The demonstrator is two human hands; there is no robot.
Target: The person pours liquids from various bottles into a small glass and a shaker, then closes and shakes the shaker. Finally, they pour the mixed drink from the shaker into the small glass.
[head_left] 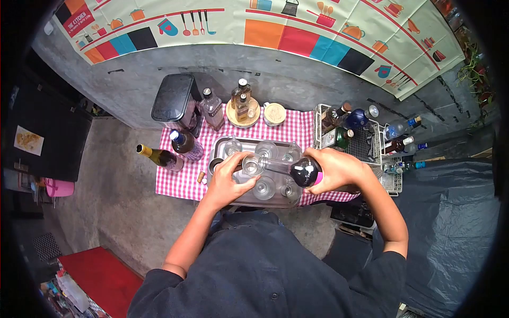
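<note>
My left hand (227,183) is closed round a small clear glass (253,165), held over the tray. My right hand (338,170) grips a bottle (304,172) with a dark rounded body and a clear neck. The bottle lies nearly level, its neck pointing left with the mouth right at the glass. Below both hands is a grey-brown tray (246,202) bearing several clear glasses, among them a round one (263,188) near the front. A cork (201,175) lies on the checked cloth left of the tray.
A red-checked cloth (168,183) covers the table. To the left stand a green bottle (160,158), a blue-capped bottle (186,145) and a black bin (175,100). Behind are a wooden board with bottles (243,108) and a mug (274,114). Wire racks (366,143) hold several bottles on the right.
</note>
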